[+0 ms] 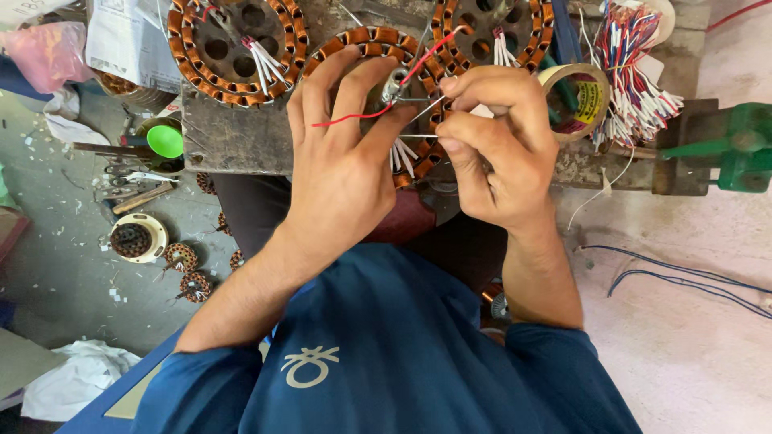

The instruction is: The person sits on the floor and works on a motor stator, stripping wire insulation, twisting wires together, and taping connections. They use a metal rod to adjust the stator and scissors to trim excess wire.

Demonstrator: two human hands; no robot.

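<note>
**At the tabletop edge: both hands on a wound stator**

Over the worn grey tabletop, both hands busy at a round copper-wound stator with white lead sleeves. Left hand spread over the stator's left half, fingers curled on its rim, thumb and forefinger pinching a thin red wire that loops up and away to the right. Right hand closed in a pinch just beside it, fingertips gripping a fine pale wire end near the stator's hub.

Further back on the tabletop, two more copper-wound stators: one at upper left, one at upper right. Just right of the right hand, a roll of brownish tape, then a bundle of red, white and blue wire pieces. At far right, a green metal fixture. Down on the floor at left, small wound cores and a green round lid. Blue cables trailing over the floor at right.
</note>
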